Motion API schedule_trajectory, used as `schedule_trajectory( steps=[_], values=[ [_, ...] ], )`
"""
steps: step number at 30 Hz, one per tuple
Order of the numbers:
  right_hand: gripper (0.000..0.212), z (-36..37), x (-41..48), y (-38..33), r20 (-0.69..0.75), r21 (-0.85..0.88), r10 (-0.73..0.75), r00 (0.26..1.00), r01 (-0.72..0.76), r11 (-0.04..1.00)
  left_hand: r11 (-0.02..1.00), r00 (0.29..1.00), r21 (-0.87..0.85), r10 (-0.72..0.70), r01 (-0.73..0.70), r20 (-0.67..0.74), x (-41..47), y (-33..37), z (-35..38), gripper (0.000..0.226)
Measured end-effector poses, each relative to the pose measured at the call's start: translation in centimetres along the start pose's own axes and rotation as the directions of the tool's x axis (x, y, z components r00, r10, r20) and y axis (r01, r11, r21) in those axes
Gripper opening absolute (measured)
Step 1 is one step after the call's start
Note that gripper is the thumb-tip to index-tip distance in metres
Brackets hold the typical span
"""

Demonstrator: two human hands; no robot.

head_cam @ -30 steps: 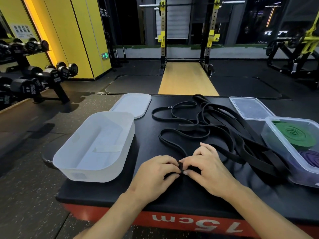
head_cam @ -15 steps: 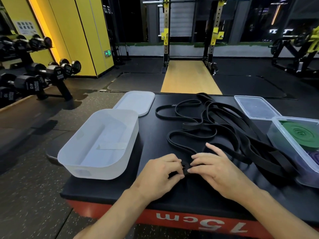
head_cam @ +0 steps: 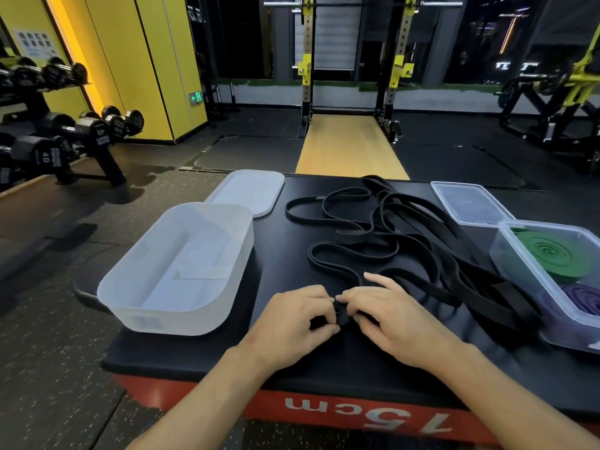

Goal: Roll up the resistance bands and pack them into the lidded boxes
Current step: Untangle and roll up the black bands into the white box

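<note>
Black resistance bands (head_cam: pixel 406 241) lie tangled across the black padded platform (head_cam: pixel 292 358). At the near end of one band, my left hand (head_cam: pixel 292 323) and my right hand (head_cam: pixel 389 316) meet and pinch a small tight roll of it (head_cam: pixel 341 315) between fingertips and thumbs. A white open box (head_cam: pixel 175 271) sits to the left, its white lid (head_cam: pixel 250 191) behind it. On the right, a clear box (head_cam: pixel 552 274) holds a rolled green band (head_cam: pixel 552 254) and a rolled purple band (head_cam: pixel 584 298). Its clear lid (head_cam: pixel 470 203) lies behind it.
The platform has a red front face marked 15cm (head_cam: pixel 367 417). A dumbbell rack (head_cam: pixel 55 131) stands at the left on the rubber floor. A squat rack (head_cam: pixel 354 66) with a wooden lifting strip stands straight ahead, and a yellow-framed machine (head_cam: pixel 558 99) at the far right.
The band's loose loop has drawn a little nearer my hands as the roll between my fingers turns. The camera has shifted slightly; the boxes have not moved.
</note>
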State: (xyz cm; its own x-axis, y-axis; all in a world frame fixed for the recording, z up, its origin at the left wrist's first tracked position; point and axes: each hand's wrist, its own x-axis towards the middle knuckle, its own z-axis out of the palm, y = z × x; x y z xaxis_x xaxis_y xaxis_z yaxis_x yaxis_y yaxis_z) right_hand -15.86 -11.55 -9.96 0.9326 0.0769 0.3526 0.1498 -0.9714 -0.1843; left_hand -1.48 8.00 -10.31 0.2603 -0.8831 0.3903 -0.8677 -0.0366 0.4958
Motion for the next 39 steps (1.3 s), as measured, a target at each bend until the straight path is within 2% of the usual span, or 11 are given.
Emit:
schedule_trajectory(
  steps=[4,7,12,17,23,27,31,36,39],
  values=[
    [0.004,0.2,-0.4,0.1,0.006,0.097,0.039,0.999,-0.039,0.995,1.0,1.0,-0.02,-0.017,0.017,-0.003,0.0,0.0,0.1,0.008],
    [0.014,0.4,-0.4,0.0,-0.043,0.102,0.044,0.998,-0.039,0.994,0.999,1.0,-0.033,-0.028,0.028,-0.006,0.1,0.2,0.0,0.005],
    [0.011,0.3,-0.1,-0.8,-0.083,0.114,0.05,0.995,-0.04,0.993,0.994,0.997,-0.087,-0.07,0.071,0.018,0.1,0.3,-0.3,0.012],
    [0.01,0.4,-0.2,-1.8,-0.109,0.101,0.084,0.99,-0.073,0.992,0.996,0.999,0.086,-0.037,0.039,-0.035,0.0,0.5,-0.3,0.01],
    [0.029,1.6,0.8,-2.8,-0.188,-0.019,0.15,0.971,-0.156,0.988,0.974,0.971,-0.021,-0.227,0.226,-0.077,-0.1,0.6,-0.3,0.022],
    [0.032,2.1,1.4,-2.7,-0.186,-0.009,0.159,0.969,-0.164,0.986,0.969,0.965,-0.072,-0.242,0.236,-0.096,0.0,0.1,-0.4,0.021],
    [0.033,2.1,1.5,-2.2,-0.186,0.038,0.154,0.97,-0.15,0.988,0.964,0.958,-0.121,-0.253,0.238,-0.137,0.3,0.2,-0.6,0.009],
    [0.024,0.7,1.1,-0.9,-0.079,0.074,0.07,0.994,-0.064,0.995,0.941,0.953,-0.212,-0.288,0.263,-0.097,0.7,0.0,-0.6,0.018],
    [0.014,0.3,0.6,-0.2,-0.056,-0.028,-0.003,0.998,0.002,1.0,0.942,0.955,-0.206,-0.285,0.264,-0.082,0.8,0.1,-0.8,0.021]
  ],
)
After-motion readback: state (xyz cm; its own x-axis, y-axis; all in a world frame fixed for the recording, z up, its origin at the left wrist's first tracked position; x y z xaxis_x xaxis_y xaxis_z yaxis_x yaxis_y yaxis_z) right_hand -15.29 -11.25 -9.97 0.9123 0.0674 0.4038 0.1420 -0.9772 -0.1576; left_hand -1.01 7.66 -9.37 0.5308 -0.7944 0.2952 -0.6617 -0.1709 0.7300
